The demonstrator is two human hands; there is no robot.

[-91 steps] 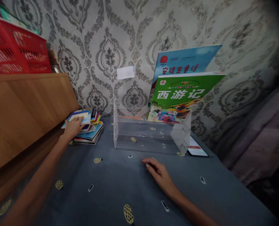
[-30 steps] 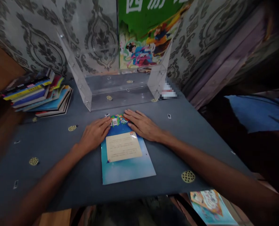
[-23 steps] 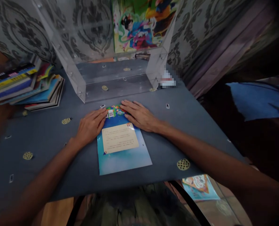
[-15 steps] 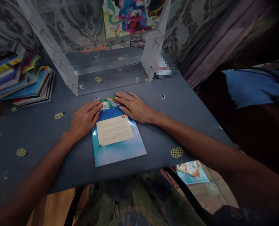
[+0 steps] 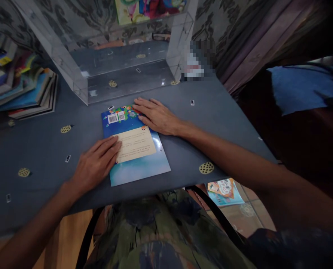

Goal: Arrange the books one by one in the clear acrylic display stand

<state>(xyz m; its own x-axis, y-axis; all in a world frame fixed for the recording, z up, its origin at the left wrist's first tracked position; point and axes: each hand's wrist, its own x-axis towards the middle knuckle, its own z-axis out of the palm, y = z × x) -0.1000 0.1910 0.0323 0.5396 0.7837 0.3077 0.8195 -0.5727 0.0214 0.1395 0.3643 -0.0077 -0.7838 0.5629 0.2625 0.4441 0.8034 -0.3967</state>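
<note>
We note the blue booklet (image 5: 141, 164) face down or back cover up, we cannot tell which, flat on the worktop (image 5: 40, 149). Left hand (image 5: 97, 160) lies across its left edge, fingertips on the cream panel (image 5: 137, 144); right hand (image 5: 156, 116) covers its upper right corner. Both hands lie flat, fingers extended, pinching nothing. Count: one booklet beneath two hands, one clear stand (image 5: 130, 80), one picture book (image 5: 149, 9) visible in it, one book pile (image 5: 28, 93), volumes uncountable. Against half a second ago, left hand has slid down the edge, baring the barcode (image 5: 113, 118); right hand keeps its corner.
</note>
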